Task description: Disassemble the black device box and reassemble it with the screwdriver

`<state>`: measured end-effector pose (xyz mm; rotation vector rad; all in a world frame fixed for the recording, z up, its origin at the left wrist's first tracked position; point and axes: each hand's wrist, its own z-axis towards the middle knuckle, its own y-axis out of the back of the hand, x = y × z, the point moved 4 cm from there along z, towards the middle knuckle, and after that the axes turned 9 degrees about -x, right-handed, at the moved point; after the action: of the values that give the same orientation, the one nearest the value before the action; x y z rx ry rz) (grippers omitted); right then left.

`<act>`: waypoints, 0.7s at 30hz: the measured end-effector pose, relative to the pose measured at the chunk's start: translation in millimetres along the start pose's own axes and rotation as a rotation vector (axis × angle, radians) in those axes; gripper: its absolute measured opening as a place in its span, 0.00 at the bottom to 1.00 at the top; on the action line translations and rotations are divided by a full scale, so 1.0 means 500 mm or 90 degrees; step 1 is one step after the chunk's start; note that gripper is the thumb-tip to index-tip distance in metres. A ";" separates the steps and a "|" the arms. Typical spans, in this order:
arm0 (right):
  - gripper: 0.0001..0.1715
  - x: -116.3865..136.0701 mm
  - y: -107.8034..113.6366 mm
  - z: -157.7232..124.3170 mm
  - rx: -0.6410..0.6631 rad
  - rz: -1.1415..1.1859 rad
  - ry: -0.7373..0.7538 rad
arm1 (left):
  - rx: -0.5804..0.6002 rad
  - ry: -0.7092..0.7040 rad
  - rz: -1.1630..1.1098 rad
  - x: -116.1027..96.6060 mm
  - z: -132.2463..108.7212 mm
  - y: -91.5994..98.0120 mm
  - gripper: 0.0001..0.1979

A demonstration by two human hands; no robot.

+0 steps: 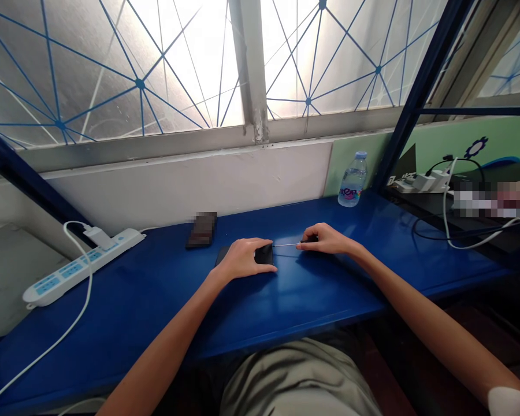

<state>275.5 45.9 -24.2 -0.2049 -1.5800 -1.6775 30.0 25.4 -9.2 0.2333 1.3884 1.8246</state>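
Fingertips pinched together, the right hand (326,239) grips a thin metal tool (286,245) by its dark handle end. The bright shaft lies nearly level and points left, its tip at the right edge of a flat black device (265,254). The left hand (245,259) lies over that device, fingers curled across its top and thumb along its near side, holding it flat against the blue table (294,294). The device sits at the middle of the tabletop, straight ahead of the person; most of it is hidden under the hand, and exactly where the tip meets it cannot be told.

Just behind the left hand, towards the wall, a second dark rectangular object (202,229) lies flat, its surface blurred. To the far left a white power strip (80,264) lies on the table at a slant, with a white charger (99,236) plugged in and a white cable (75,320) trailing towards the near edge. At the back right, a clear water bottle (353,179) with a pale blue cap stands upright against the wall. Beyond the blue frame post (409,110), further white plugs and cables lie on a neighbouring desk.
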 end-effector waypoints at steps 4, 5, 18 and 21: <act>0.23 0.000 -0.004 0.003 -0.017 0.006 0.028 | 0.003 0.004 0.005 -0.001 0.000 0.001 0.37; 0.21 0.002 -0.005 0.003 -0.020 0.005 0.036 | 0.001 0.003 0.005 -0.002 0.000 0.001 0.37; 0.24 0.017 0.000 -0.004 -0.002 -0.013 0.035 | 0.001 -0.011 0.012 0.003 0.000 -0.002 0.37; 0.24 0.012 0.001 -0.002 -0.006 -0.040 0.035 | 0.005 -0.007 0.015 0.000 0.000 0.000 0.37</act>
<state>272.3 42.3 -20.3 -0.1138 -1.5526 -1.7243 30.2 25.2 -9.3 0.2640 1.3910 1.8346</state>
